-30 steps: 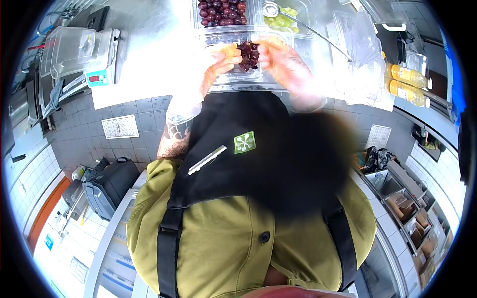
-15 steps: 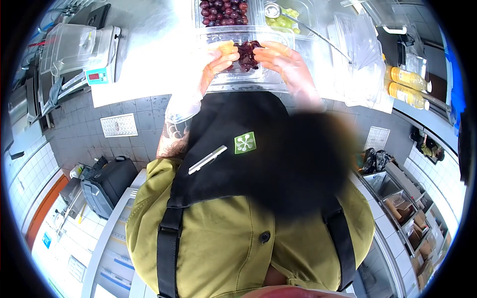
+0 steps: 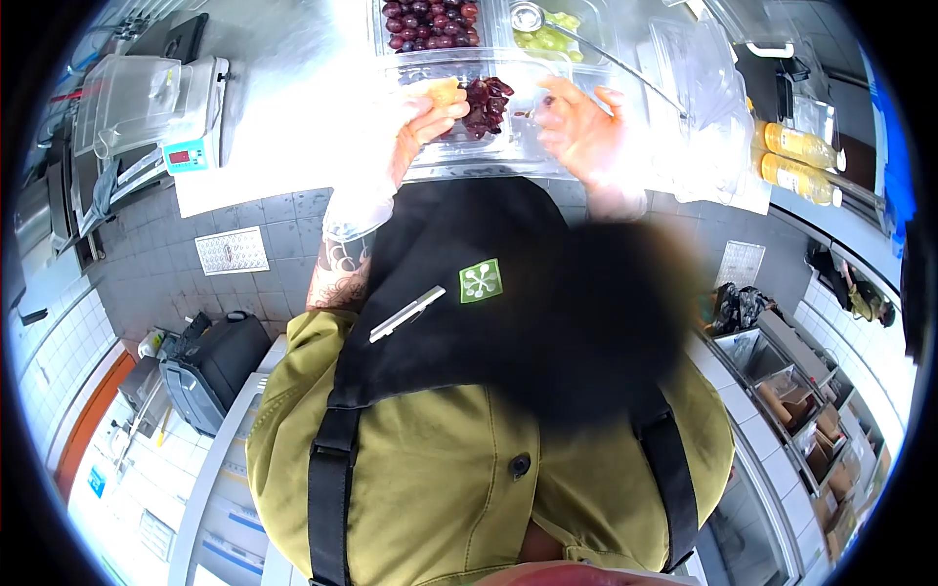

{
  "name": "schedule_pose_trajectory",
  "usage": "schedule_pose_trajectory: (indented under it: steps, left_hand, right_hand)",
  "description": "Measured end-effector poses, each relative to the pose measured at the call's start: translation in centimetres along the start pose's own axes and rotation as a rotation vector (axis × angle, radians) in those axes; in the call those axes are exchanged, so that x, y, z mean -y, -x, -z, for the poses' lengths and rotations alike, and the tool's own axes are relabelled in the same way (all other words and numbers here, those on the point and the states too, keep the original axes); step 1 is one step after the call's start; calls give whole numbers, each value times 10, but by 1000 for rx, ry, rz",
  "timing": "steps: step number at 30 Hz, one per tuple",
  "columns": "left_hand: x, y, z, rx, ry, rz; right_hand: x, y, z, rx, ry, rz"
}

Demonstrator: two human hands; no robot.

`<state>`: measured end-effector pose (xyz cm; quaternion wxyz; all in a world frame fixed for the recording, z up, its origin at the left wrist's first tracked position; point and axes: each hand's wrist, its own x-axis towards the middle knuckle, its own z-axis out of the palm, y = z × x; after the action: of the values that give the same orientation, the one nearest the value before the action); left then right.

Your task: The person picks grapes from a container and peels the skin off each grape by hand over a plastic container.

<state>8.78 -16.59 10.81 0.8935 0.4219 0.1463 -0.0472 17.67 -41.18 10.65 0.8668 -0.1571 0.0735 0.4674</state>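
Note:
Dark red leafy pieces (image 3: 487, 105) bunch up over a clear plastic container (image 3: 415, 68) near the table's front edge. My left hand (image 3: 426, 119) is closed at their left side, its fingertips pressed on a pale yellowish thing (image 3: 445, 93) that I cannot make out. To their right, my right hand (image 3: 583, 132) is raised apart from them, its fingers spread, with small dark bits near the fingertips. Behind stand a container of red grapes (image 3: 430, 23) and one of green grapes (image 3: 552, 39), with a long-handled spoon (image 3: 528, 17) lying across the latter.
A scale (image 3: 191, 155) with clear containers on it stands at the left. Stacked clear lids (image 3: 699, 107) lie at the right, beside two bottles of yellow liquid (image 3: 796, 178). At the far right edge a person (image 3: 865, 298) is partly visible.
My right hand has moved right, away from the dark red pieces, and its fingers have spread. My left hand stays at their left side. More of the person at far right shows.

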Motion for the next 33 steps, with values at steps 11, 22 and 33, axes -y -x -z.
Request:
schedule_pose_trajectory:
  steps: [11, 22, 33]
  left_hand:
    - [-2, 0, -3, -2, -37, -3]
    - [0, 1, -2, 9, -59, 5]
    - [-2, 1, -3, 1, -35, 6]
  right_hand:
    - [-15, 23, 8, -625, 1269, 88]
    - [-7, 33, 18, -950, 1263, 279]
    - [4, 47, 24, -613, 1247, 337]
